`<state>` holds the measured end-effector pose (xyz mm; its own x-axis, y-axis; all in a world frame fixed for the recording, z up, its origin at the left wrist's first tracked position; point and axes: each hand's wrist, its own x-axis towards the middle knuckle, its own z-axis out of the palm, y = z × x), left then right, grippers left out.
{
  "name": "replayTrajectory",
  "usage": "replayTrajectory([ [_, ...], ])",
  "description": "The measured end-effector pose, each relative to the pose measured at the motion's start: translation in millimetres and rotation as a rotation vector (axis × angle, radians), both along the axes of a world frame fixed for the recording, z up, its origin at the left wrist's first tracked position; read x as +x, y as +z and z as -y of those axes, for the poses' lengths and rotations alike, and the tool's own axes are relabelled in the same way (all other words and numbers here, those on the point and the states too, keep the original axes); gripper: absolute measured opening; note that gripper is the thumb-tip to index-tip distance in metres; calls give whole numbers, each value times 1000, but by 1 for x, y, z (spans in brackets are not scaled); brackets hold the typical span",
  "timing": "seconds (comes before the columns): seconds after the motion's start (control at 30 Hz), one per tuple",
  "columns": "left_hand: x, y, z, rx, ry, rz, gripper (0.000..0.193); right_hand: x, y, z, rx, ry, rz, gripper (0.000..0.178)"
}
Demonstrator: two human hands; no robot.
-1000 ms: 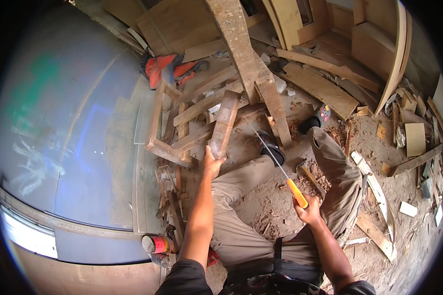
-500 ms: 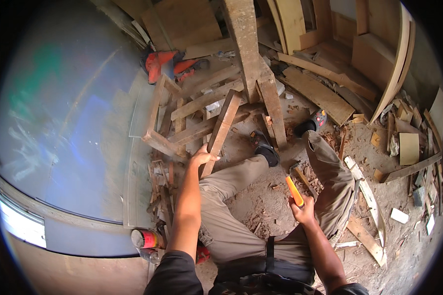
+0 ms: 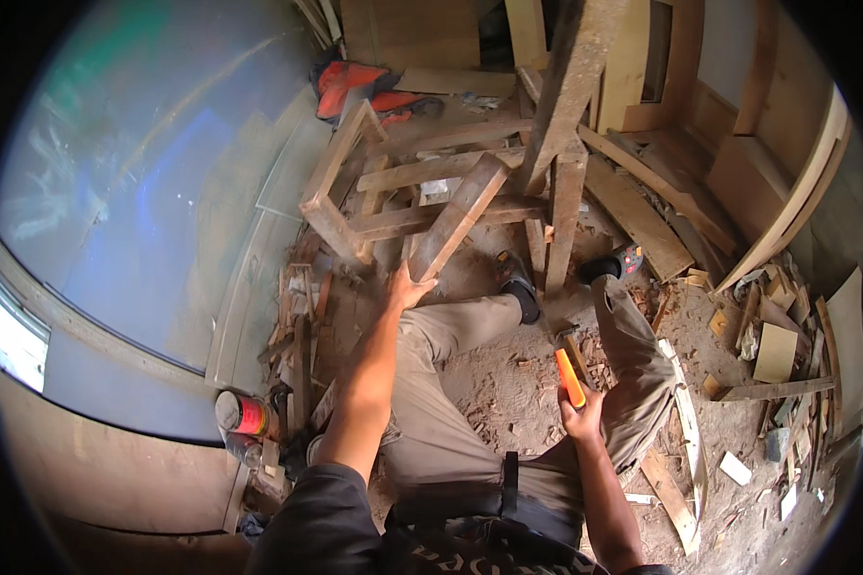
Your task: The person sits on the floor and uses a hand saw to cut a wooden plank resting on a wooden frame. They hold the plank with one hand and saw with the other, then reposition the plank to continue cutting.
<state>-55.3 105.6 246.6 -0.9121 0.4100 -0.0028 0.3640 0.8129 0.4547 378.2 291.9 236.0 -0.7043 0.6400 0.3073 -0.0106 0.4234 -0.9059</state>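
Note:
My left hand (image 3: 408, 286) grips the lower end of a squared wooden beam (image 3: 462, 216), fingers closed round it. The beam leans up and to the right, in front of a low wooden frame (image 3: 334, 223). My right hand (image 3: 582, 412) is closed round an orange-handled tool (image 3: 571, 378), held between my legs. Its thin working end points away from me and is too faint to name. Close beside it, a small dark-headed tool (image 3: 573, 347) lies near my right shin. A thick wooden post (image 3: 558, 115) slants up beyond the beam.
A bluish sheet (image 3: 153, 201) covers the left side. Red cloth (image 3: 350, 88) lies behind the frame. A jar with a red label (image 3: 251, 416) stands at lower left. Planks (image 3: 638, 211), curved boards (image 3: 804, 206) and offcuts (image 3: 775, 356) fill the right side, with wood chips over the floor.
The view has shifted, so the surroundings sit differently. The beam in my left hand has swung its upper end to the right and leans more. My right hand keeps hold of the orange-handled tool.

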Motion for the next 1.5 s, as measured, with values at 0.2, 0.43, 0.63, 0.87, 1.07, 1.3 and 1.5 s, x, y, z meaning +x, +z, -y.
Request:
replayTrajectory([
  [0.2,5,38,29,39,5,-61,116,-2,1,10,-76,27,-24,11],
  [0.43,-20,112,60,159,-25,63,122,-5,-22,3,-133,49,-29,9],
  [0.63,-47,182,97,55,-330,-72,133,-14,-10,7,-86,120,-26,15],
  [0.87,-54,243,81,-111,-303,-261,129,-12,-28,1,-62,175,-30,23],
  [1.07,-31,242,48,-224,-448,-278,122,-8,-40,2,-105,95,-110,23],
  [1.3,-37,191,28,-438,-490,-159,116,-10,-25,3,-112,68,-166,25],
  [1.5,-34,124,33,-444,-162,98,113,5,-3,7,-3,43,33,14],
])
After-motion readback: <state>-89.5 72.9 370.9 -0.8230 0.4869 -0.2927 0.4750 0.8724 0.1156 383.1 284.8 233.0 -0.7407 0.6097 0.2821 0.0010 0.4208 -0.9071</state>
